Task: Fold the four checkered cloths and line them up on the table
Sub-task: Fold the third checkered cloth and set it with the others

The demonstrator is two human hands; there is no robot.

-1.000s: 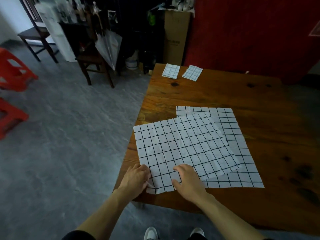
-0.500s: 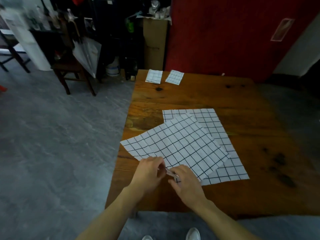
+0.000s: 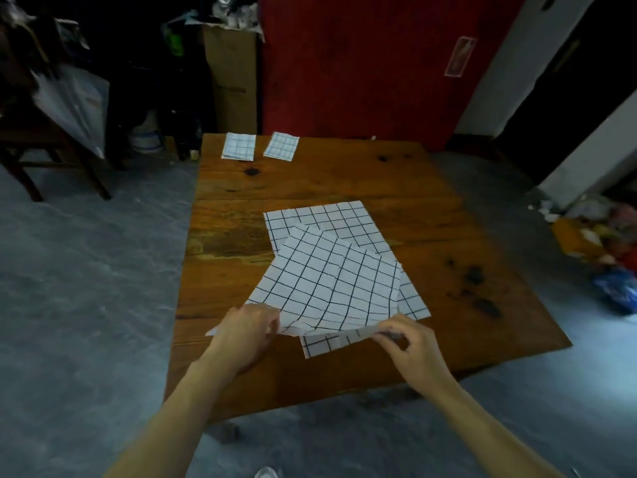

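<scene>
Two white cloths with a black grid lie unfolded on the wooden table [image 3: 344,177]. The upper cloth [image 3: 331,284] is lifted along its near edge. My left hand [image 3: 248,336] grips its near left corner, and my right hand [image 3: 406,343] pinches its near right corner. The lower cloth [image 3: 324,219] lies flat beneath it, showing at the far side and at the near right. Two folded checkered cloths [image 3: 239,146] [image 3: 281,146] lie side by side at the table's far left edge.
A dark wooden chair [image 3: 41,132] with a plastic bag stands at the far left. A tall cardboard box [image 3: 231,70] stands behind the table beside a red wall. Clutter lies on the floor at the right [image 3: 606,243].
My hands have moved apart along the upper cloth's near edge and raised it off the table. The cloth has shifted to the right over the lower one. My head has turned right.
</scene>
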